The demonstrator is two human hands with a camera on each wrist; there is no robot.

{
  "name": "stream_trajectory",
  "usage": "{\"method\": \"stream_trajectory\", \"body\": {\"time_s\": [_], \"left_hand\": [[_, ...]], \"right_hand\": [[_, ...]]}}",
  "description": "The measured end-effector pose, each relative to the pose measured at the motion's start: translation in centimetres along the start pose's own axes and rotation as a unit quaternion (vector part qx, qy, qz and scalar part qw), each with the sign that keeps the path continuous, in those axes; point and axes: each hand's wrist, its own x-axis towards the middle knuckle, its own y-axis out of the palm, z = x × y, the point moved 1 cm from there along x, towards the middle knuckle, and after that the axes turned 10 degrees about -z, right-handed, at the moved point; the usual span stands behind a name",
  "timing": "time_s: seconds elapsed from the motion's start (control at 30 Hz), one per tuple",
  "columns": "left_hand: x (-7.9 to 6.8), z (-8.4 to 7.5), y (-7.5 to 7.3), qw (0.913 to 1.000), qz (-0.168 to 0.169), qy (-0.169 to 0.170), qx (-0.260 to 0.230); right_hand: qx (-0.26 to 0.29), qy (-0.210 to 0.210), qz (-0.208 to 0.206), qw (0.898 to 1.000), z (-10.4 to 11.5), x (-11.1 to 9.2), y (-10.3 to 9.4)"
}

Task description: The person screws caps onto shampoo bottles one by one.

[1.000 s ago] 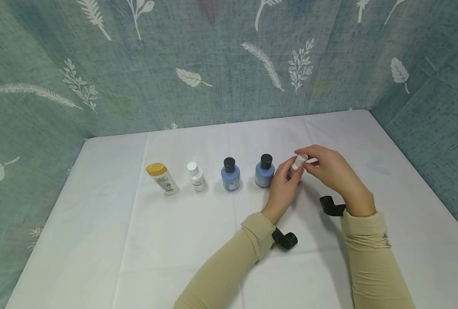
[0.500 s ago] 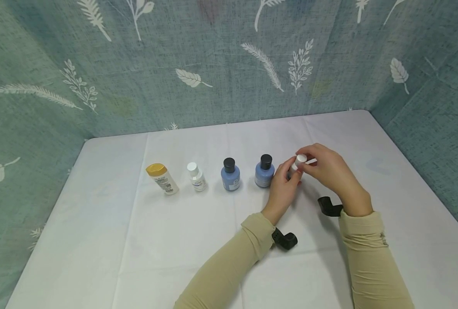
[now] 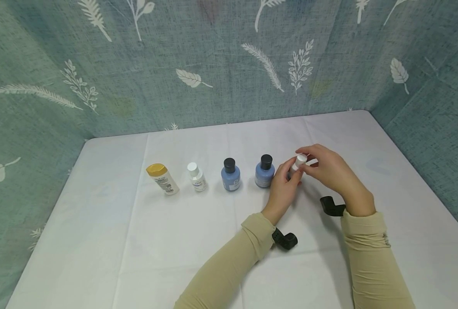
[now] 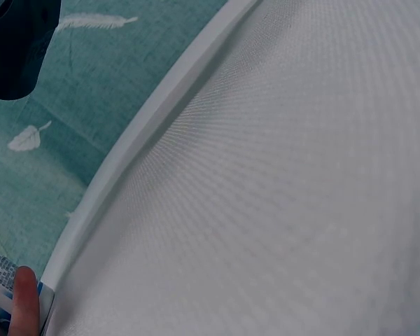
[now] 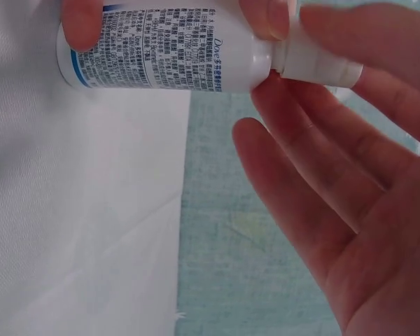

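A small white bottle with blue trim and printed text [image 5: 168,49] stands at the right end of a row, its lower part mostly hidden by fingers in the head view. My left hand [image 3: 283,189] grips its body from the left. On the white cap [image 3: 301,159], my right hand [image 3: 331,169] pinches with thumb and fingertips. The right wrist view shows the cap [image 5: 318,63] seated at the bottle's neck, the other right fingers stretched beneath it. Only a fingertip of the left hand [image 4: 25,301] and a corner of the bottle [image 4: 0,280] appear in the left wrist view.
Left of the hands stand two blue bottles with black caps, one near [image 3: 265,174] and one farther [image 3: 230,178]. Beyond them are a white-capped bottle [image 3: 198,179] and a yellow-capped bottle [image 3: 166,182]. A leaf-patterned curtain [image 3: 213,51] borders the white table [image 3: 167,249].
My right hand and wrist have shifted slightly left and then back right while its fingers stay at the cap. The left hand and the other bottles have not moved.
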Motion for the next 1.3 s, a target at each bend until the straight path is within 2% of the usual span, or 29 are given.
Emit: {"method": "stream_trajectory", "body": {"time_s": [0.23, 0.8, 0.83, 0.97, 1.13, 1.3], "left_hand": [[0.0, 0.18, 0.02, 1.0, 0.003, 0.002, -0.009], [0.08, 0.18, -0.03, 0.9999, 0.005, 0.007, -0.011], [0.23, 0.64, 0.09, 0.9999, 0.005, 0.006, -0.01], [0.26, 0.8, 0.19, 1.0, 0.001, -0.001, -0.008], [0.01, 0.1, 0.02, 1.0, -0.003, 0.0, 0.0], [0.05, 0.06, 0.02, 1.0, -0.002, -0.002, -0.003]], "right_hand": [[-0.003, -0.018, -0.004, 1.0, -0.04, -0.11, -0.1], [0.004, -0.025, -0.013, 1.0, -0.03, -0.12, 0.03], [0.003, -0.027, -0.012, 1.0, -0.06, -0.1, 0.04], [0.005, -0.031, -0.006, 0.999, -0.06, -0.05, 0.07], [0.006, -0.023, -0.002, 1.0, 0.0, 0.01, 0.15], [0.0, -0.034, -0.008, 0.999, 0.01, 0.01, 0.18]]}}
